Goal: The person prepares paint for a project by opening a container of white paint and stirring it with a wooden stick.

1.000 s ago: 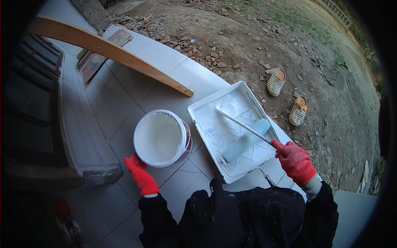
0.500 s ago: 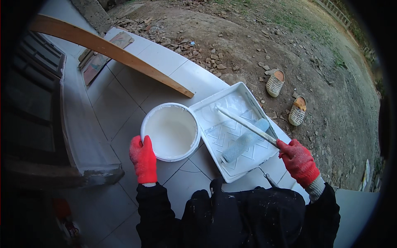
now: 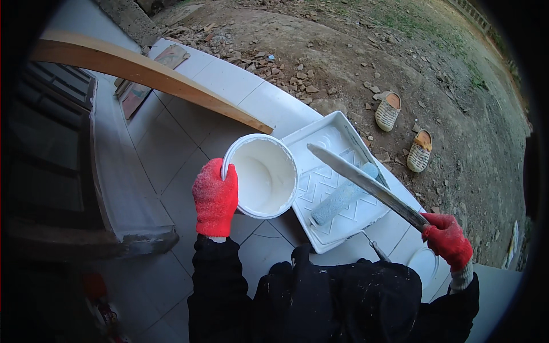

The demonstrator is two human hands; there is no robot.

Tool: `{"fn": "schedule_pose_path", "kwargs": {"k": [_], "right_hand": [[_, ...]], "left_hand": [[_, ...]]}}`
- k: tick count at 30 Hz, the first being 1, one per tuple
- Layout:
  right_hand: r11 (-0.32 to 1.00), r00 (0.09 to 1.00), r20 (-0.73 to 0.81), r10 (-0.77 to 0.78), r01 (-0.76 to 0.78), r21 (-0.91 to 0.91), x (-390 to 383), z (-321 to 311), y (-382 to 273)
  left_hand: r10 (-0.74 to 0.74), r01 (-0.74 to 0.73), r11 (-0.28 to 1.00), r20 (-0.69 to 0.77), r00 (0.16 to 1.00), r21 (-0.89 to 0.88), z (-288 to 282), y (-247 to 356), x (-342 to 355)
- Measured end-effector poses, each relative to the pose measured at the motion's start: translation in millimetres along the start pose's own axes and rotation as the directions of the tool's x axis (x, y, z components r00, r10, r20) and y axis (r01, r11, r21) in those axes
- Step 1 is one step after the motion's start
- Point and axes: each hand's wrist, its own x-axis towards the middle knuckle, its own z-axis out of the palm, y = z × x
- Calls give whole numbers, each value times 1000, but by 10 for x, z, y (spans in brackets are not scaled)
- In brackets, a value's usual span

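Note:
My left hand [image 3: 216,199], in a red glove, is closed on the left rim of a white bucket [image 3: 290,171]. The bucket tilts toward the tray, and white paint [image 3: 254,182] lies inside it. In my red-gloved right hand [image 3: 448,240] is one end of a flat, paint-smeared wooden stick [image 3: 366,182], held slantwise above the tray. Beneath it sits a white paint tray [image 3: 323,242] with a zigzag-ribbed floor. A pale blue paint roller [image 3: 338,201] rests in the tray; its wire frame and handle [image 3: 378,251] stick out at the near edge.
A long wooden plank [image 3: 171,83] slants over the white tiles from the left. On the right edge of the tiles lies a round white lid [image 3: 424,266], partly hidden. Two slippers [image 3: 388,112] lie on stony ground beyond. A dark-framed window or door [image 3: 48,148] stands at left.
My left hand has tipped the bucket and moved it slightly right, toward the tray. The stick has risen off the tray, and my right hand has moved right and down with it.

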Motion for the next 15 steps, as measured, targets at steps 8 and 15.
{"fn": "schedule_pose_path", "kwargs": {"k": [8, 15], "right_hand": [[942, 948, 210, -239, 279, -188, 256, 111, -388], [-115, 538, 447, -715, 540, -834, 825, 1103, -1054]], "left_hand": [[1, -1, 1000, 74, 997, 2, 32, 79, -19], [147, -146, 989, 63, 987, -18, 22, 44, -45]]}}
